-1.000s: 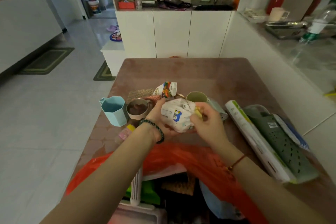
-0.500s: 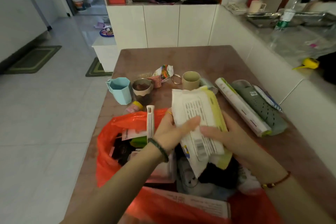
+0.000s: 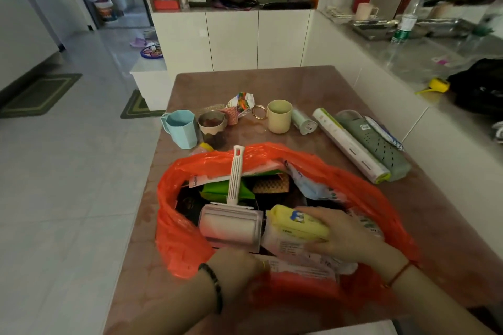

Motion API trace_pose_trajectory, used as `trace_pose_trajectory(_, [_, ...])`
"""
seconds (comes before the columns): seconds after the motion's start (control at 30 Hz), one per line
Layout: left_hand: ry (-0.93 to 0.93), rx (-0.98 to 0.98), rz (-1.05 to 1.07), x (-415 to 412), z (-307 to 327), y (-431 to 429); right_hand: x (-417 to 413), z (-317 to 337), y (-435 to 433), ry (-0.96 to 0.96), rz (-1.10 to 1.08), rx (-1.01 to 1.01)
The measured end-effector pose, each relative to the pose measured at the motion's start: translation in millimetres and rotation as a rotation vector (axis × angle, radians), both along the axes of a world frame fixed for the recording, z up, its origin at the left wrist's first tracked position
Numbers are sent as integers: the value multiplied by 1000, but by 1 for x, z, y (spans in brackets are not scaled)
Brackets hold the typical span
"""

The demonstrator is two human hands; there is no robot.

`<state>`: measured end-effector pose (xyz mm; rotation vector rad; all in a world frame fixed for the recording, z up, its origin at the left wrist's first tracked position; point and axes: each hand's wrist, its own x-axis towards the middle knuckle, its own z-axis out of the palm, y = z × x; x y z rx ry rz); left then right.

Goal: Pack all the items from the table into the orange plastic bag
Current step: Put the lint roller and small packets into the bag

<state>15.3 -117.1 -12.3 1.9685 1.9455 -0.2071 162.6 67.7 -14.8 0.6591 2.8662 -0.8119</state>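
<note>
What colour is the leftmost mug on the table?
The mug is light blue, seen best in the head view.

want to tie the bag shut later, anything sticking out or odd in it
The lint roller lies on top, its handle poking over the bag's far rim. Nothing else in it stands out.

floor: pale shiny tiles | green mats (two of them) | white cupboards at back | grey counter on right
</note>
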Motion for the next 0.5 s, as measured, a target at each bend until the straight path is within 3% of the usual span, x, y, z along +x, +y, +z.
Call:
trace_pose_trajectory(0.13, [-91,160,79,-10,5,-9,-2,-19,-5,-94,100,357])
trace_pose_trajectory(0.3, [-103,164,68,-13,9,-5,-3,-25,-3,-36,64,472])
trace_pose_trajectory(0.4, [-181,194,79,-22,17,-3,-9,-12,0,58,88,394])
trace_pose_trajectory(0.5, [-312,329,147,-38,32,10,-26,21,15,258,-13,84])
